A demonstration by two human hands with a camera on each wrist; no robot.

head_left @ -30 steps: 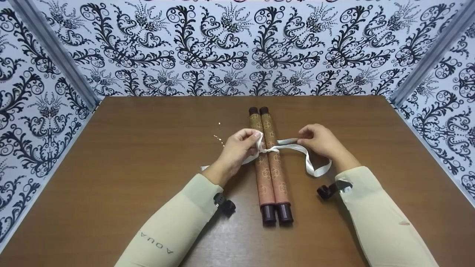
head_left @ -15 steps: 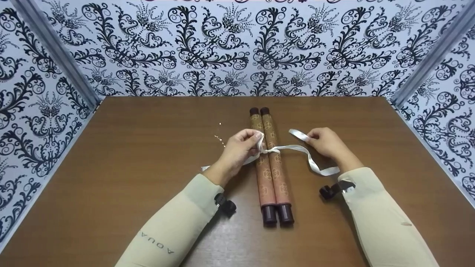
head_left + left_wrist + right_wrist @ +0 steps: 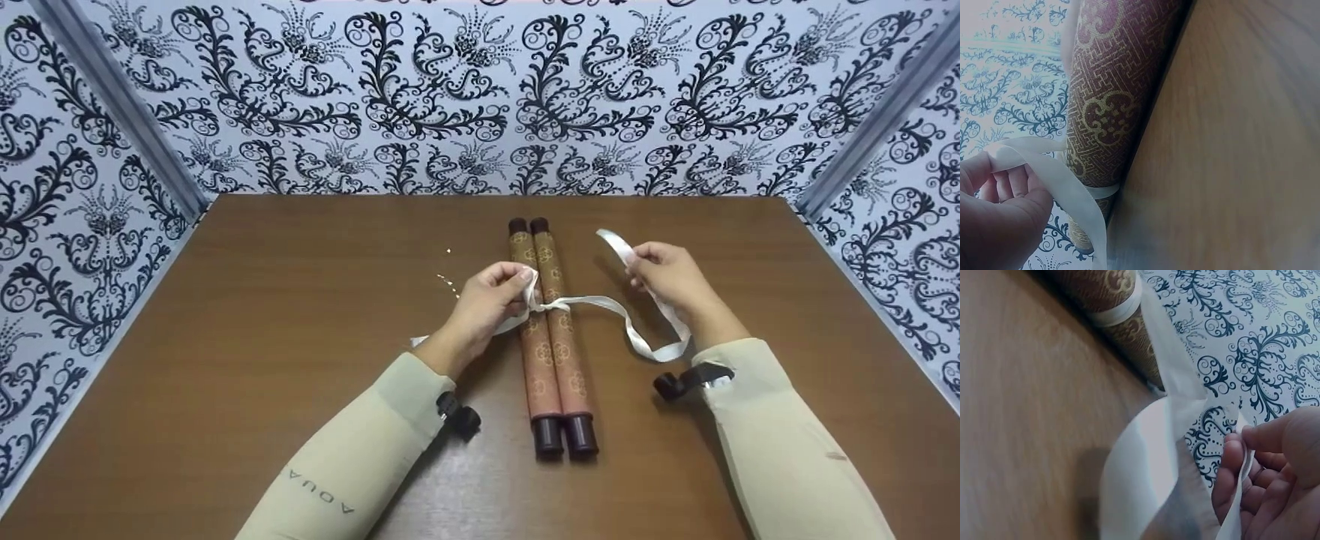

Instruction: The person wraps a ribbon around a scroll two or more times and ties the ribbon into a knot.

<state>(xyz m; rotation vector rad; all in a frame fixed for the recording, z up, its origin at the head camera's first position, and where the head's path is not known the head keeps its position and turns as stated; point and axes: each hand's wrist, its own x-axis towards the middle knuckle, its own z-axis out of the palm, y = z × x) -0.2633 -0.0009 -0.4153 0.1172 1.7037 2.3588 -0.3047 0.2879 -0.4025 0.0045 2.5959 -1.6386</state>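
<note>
Two parallel rolls of a scroll (image 3: 541, 375) lie side by side, patterned in gold to reddish fabric, with dark knobs at both ends. A white ribbon (image 3: 596, 301) wraps round their middle and is knotted on top. My left hand (image 3: 480, 311) pinches a raised loop of ribbon (image 3: 1075, 188) just left of the knot, between thumb and fingers. To the right of the scroll, my right hand (image 3: 671, 281) pinches the ribbon's other length near its free end (image 3: 613, 244). Between knot and right hand, the ribbon (image 3: 1140, 467) hangs in a slack curve.
The rolls lie on a brown wooden table (image 3: 300, 300). Behind it stands a white wall (image 3: 480, 97) with black scroll patterns. Small pale specks (image 3: 447, 280) show on the table left of the scroll. The left ribbon tail (image 3: 420, 341) reaches past my left wrist.
My right hand has moved right and slightly up, away from the scroll. The ribbon's free end now points up instead of toward the rolls. The left hand keeps its pinch in place.
</note>
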